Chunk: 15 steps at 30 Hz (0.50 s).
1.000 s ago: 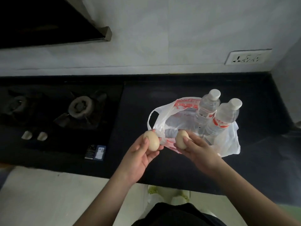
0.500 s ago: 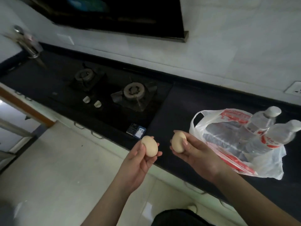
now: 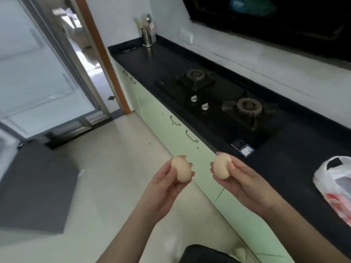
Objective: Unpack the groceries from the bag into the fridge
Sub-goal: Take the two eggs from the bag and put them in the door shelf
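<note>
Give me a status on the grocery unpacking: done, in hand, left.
Done: two eggs are out of the plastic bag, which sits on the black counter. In hand: the left hand holds one egg, the right hand the other egg, both over the floor beside the counter. Left: no fridge is in view, so nothing is stored yet; the bag's contents can't be seen.

Two beige eggs: left egg (image 3: 181, 169) and right egg (image 3: 221, 166), each sitting upright in a palm, near each other. White plastic bag (image 3: 336, 184) lying open on the counter (image 3: 296, 160) at right.
</note>
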### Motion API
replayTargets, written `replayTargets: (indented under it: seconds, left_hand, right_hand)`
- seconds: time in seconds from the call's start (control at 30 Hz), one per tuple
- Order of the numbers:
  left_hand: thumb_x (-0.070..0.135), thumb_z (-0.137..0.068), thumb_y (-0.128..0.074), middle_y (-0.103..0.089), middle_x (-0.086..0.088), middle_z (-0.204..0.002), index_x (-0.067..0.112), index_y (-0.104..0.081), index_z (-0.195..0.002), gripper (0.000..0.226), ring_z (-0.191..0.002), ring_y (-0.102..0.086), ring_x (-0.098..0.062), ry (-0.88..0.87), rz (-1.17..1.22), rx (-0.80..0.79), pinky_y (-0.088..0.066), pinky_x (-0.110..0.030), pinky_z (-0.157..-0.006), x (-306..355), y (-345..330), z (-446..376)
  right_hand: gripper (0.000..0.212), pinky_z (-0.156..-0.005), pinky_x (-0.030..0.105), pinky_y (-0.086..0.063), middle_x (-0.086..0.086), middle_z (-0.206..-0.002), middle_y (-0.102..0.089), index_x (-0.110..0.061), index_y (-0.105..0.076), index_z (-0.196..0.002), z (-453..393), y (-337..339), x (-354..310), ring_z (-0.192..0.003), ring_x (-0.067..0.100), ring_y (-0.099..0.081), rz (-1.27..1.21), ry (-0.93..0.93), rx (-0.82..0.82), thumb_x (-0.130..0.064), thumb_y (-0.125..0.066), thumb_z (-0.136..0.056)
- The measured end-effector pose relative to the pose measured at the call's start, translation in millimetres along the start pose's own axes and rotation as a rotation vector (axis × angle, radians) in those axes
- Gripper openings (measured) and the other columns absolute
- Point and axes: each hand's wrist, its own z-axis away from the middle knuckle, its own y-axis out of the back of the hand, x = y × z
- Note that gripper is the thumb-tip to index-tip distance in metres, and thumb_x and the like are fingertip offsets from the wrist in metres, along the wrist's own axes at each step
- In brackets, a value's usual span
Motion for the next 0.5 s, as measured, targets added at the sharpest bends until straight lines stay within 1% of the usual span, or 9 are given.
replayTargets:
  seconds: [0.07,0.1,0.17,0.2,0.23,0.3,0.37,0.5]
  left_hand:
    - [0.026,-0.083,-0.062,-0.069,-0.016,-0.112,0.012,-0.07,-0.114,0.035,-0.099,-0.068,-0.029,-0.057,0.016,0.056,-0.055,-0.03,-0.083,16,24,15]
    - [0.028,-0.082,-0.067,-0.069,-0.015,-0.112,0.013,-0.072,-0.113,0.035,-0.099,-0.068,-0.029,-0.083,0.024,0.085,-0.055,-0.03,-0.084,23,36,21]
    - [0.036,-0.073,-0.082,-0.069,-0.016,-0.112,0.013,-0.072,-0.114,0.048,-0.099,-0.067,-0.029,-0.136,0.053,0.134,-0.055,-0.03,-0.083,34,56,32]
    - [0.037,-0.071,-0.084,-0.069,-0.016,-0.111,0.012,-0.071,-0.114,0.052,-0.098,-0.067,-0.029,-0.156,0.066,0.155,-0.055,-0.03,-0.083,39,65,38]
    - [0.035,-0.074,-0.082,-0.068,-0.016,-0.111,0.011,-0.071,-0.115,0.049,-0.097,-0.067,-0.03,-0.175,0.075,0.181,-0.055,-0.03,-0.083,42,73,43]
    - [0.027,-0.084,-0.065,-0.068,-0.016,-0.109,0.01,-0.069,-0.115,0.036,-0.094,-0.068,-0.03,-0.211,0.094,0.227,-0.056,-0.03,-0.081,47,88,52]
    - [0.023,-0.087,-0.054,-0.068,-0.016,-0.106,0.008,-0.067,-0.115,0.034,-0.092,-0.067,-0.029,-0.237,0.116,0.281,-0.056,-0.03,-0.08,51,99,56]
    - [0.022,-0.088,-0.054,-0.067,-0.017,-0.106,0.007,-0.068,-0.115,0.034,-0.092,-0.067,-0.029,-0.286,0.186,0.396,-0.056,-0.031,-0.081,64,116,54]
  right_hand:
    - [0.072,-0.085,0.03,-0.055,0.019,-0.117,-0.066,-0.015,-0.065,-0.12,-13,-32,10,-0.107,0.026,-0.064,0.018,-0.04,-0.057,-0.04,-0.089,-0.058]
    - [0.076,-0.084,0.03,-0.055,0.019,-0.115,-0.067,-0.013,-0.064,-0.121,-20,-47,16,-0.105,0.027,-0.065,0.02,-0.059,-0.077,-0.039,-0.091,-0.055]
    - [0.079,-0.081,0.029,-0.056,0.019,-0.111,-0.068,-0.011,-0.064,-0.12,-34,-73,27,-0.1,0.028,-0.066,0.014,-0.092,-0.117,-0.038,-0.092,-0.051]
    - [0.077,-0.081,0.029,-0.056,0.018,-0.109,-0.068,-0.011,-0.065,-0.119,-41,-84,31,-0.098,0.027,-0.067,0.012,-0.11,-0.143,-0.037,-0.092,-0.052]
    - [0.074,-0.08,0.029,-0.056,0.018,-0.108,-0.069,-0.011,-0.066,-0.117,-48,-94,35,-0.098,0.027,-0.066,0.012,-0.131,-0.173,-0.037,-0.092,-0.053]
    - [0.069,-0.081,0.03,-0.055,0.017,-0.107,-0.068,-0.011,-0.068,-0.115,-62,-111,42,-0.098,0.027,-0.066,0.023,-0.177,-0.232,-0.037,-0.09,-0.056]
    - [0.067,-0.081,0.031,-0.056,0.016,-0.109,-0.068,-0.01,-0.068,-0.114,-78,-124,48,-0.098,0.028,-0.066,0.045,-0.226,-0.276,-0.037,-0.09,-0.056]
    - [0.07,-0.083,0.033,-0.055,0.016,-0.116,-0.066,-0.009,-0.066,-0.118,-117,-143,56,-0.101,0.03,-0.066,0.08,-0.301,-0.348,-0.036,-0.09,-0.058]
